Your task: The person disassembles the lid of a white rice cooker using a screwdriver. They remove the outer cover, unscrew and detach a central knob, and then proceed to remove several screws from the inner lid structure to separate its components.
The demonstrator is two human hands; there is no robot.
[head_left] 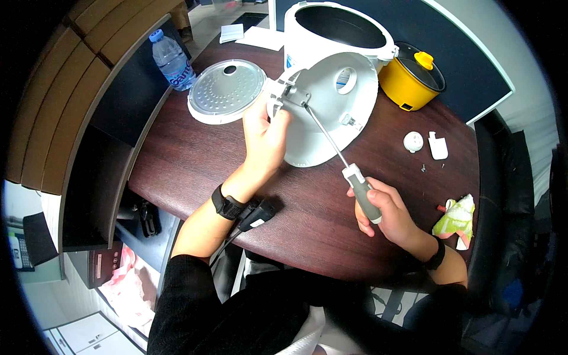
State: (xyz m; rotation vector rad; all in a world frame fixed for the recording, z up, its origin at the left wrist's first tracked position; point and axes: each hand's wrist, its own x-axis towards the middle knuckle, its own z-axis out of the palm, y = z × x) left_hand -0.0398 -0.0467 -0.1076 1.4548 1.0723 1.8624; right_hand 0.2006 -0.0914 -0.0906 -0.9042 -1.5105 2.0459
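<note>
My left hand (264, 133) grips the hinge side of a white rice cooker lid shell (319, 139), holding it tilted with its hollow inner face toward me. The shell has a round hole and a small clip inside. In my right hand (387, 210) is a screwdriver (362, 192) with a grey and white handle. Its shaft runs up and left, and the tip meets the inside of the shell near the hinge; whether it sits in a screw is too small to tell. Behind the shell stands the white rice cooker body (296, 41), with a dark inside.
A round lid plate with small bumps (213, 97) lies left, near a water bottle (171, 59). Right are a yellow pot (408, 83), a round white cap (413, 141), a white plastic piece (438, 147), small screws (423, 168) and a crumpled cloth (454, 220). A black adapter (257, 214) lies at the front edge.
</note>
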